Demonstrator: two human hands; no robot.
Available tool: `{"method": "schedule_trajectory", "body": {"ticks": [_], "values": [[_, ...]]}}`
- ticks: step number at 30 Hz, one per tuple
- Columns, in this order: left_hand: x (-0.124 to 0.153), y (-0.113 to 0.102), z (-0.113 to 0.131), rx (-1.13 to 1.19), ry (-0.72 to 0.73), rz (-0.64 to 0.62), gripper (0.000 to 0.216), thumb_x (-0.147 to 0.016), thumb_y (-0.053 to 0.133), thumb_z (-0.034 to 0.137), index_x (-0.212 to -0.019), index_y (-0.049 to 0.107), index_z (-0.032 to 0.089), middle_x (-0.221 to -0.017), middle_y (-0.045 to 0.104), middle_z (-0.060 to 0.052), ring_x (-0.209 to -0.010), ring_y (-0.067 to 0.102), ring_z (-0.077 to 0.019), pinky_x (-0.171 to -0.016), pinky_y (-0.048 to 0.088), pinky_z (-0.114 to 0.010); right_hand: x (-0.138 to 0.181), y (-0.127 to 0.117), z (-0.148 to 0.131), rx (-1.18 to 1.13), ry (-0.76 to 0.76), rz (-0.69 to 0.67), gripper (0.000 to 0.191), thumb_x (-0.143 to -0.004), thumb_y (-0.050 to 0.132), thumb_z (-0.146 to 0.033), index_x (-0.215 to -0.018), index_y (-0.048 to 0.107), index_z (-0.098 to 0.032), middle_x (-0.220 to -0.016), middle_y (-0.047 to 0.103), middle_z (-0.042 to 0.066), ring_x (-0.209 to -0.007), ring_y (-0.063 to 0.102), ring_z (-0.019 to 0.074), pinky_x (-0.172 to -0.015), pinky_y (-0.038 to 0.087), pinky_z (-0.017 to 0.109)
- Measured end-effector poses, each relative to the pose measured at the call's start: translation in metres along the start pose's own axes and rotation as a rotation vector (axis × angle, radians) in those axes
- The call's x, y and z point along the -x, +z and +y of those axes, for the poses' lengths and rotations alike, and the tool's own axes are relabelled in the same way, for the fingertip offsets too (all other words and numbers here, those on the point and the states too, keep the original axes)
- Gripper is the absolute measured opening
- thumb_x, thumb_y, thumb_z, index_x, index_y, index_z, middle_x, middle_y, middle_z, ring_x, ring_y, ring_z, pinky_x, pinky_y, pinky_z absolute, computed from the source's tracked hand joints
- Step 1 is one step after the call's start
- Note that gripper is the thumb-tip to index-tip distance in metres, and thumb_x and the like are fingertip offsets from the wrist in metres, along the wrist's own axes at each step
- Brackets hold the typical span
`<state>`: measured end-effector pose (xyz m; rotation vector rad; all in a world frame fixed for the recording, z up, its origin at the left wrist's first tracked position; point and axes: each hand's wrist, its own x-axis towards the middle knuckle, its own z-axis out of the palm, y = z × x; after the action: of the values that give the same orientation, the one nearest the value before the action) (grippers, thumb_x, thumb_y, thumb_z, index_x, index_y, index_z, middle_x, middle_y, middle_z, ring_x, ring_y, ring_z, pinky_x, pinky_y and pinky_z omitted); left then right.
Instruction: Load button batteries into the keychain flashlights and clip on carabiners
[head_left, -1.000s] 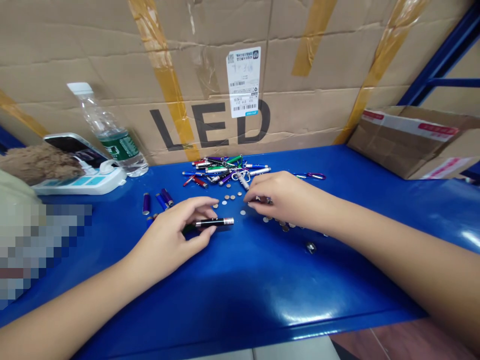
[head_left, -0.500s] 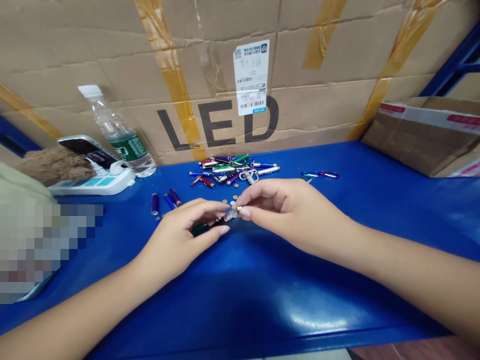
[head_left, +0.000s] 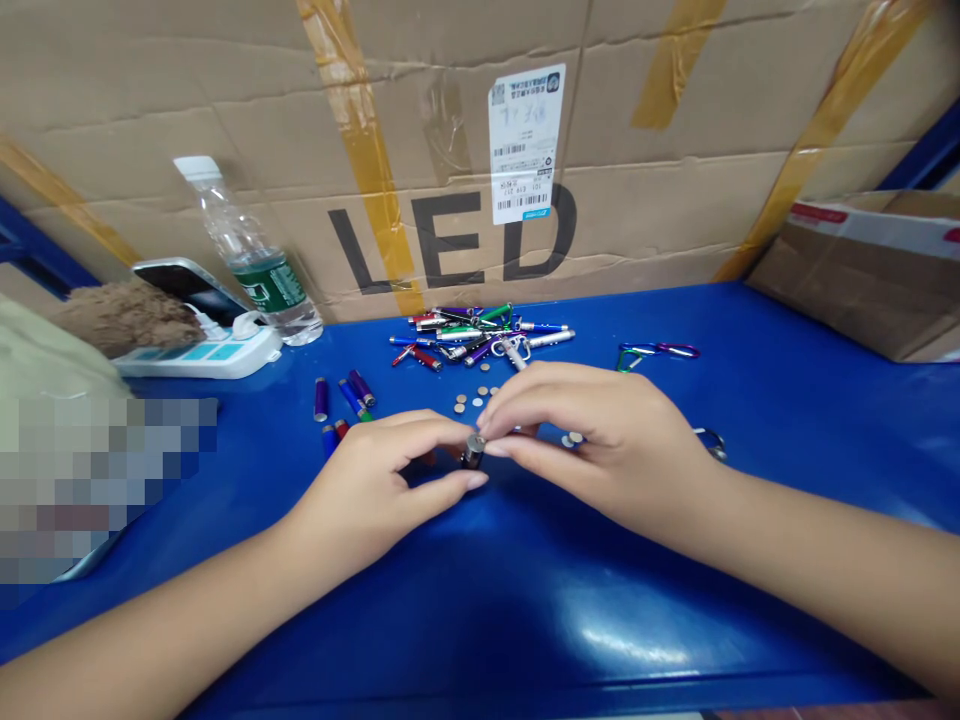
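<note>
My left hand (head_left: 390,460) is closed around a small dark tube, seemingly a mini flashlight body (head_left: 473,455), its silvery round end tilted up toward me. Thumb and fingertips of my right hand (head_left: 600,420) are pinched together at the rim of that end; whatever is between them is too small to make out. Several button cells (head_left: 478,403) lie on the blue table just beyond my fingers. Loose coloured tubes (head_left: 321,400) lie behind my left hand. Farther back is a pile of mini flashlights (head_left: 480,335) with clips.
Coloured carabiners (head_left: 679,351) lie at the right rear. A water bottle (head_left: 270,290), a power strip (head_left: 225,355) and a phone (head_left: 199,290) stand at the left rear. A large cardboard box (head_left: 255,120) walls off the back; a smaller carton (head_left: 847,280) sits right.
The tube has turned so its end now faces up toward me. The clear piece visible at its end before no longer shows. The view has shifted slightly left.
</note>
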<state>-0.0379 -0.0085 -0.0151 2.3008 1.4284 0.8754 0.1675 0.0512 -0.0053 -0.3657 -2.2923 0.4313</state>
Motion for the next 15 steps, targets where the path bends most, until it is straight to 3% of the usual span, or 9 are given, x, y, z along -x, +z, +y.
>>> {"method": "schedule_trajectory", "body": {"ticks": [8, 15], "values": [[-0.001, -0.002, -0.002, -0.036, 0.007, 0.007, 0.015, -0.084, 0.064, 0.028, -0.095, 0.072, 0.021, -0.088, 0.073, -0.002, -0.077, 0.066, -0.0145, -0.075, 0.053, -0.024, 0.002, 0.006, 0.007, -0.024, -0.067, -0.060, 0.012, -0.091, 0.055, -0.018, -0.092, 0.067, -0.019, -0.094, 0.068, 0.006, -0.088, 0.064, 0.0142, -0.080, 0.052, 0.027], [-0.001, -0.004, -0.006, -0.125, 0.130, 0.044, 0.016, -0.086, 0.059, 0.017, -0.095, 0.071, 0.021, -0.093, 0.074, -0.001, -0.087, 0.068, -0.0142, -0.082, 0.053, -0.023, 0.001, -0.005, 0.007, 0.131, -0.026, -0.040, 0.016, -0.090, 0.050, -0.014, -0.097, 0.064, -0.018, -0.092, 0.065, 0.006, -0.086, 0.061, 0.0158, -0.077, 0.049, 0.028]]}}
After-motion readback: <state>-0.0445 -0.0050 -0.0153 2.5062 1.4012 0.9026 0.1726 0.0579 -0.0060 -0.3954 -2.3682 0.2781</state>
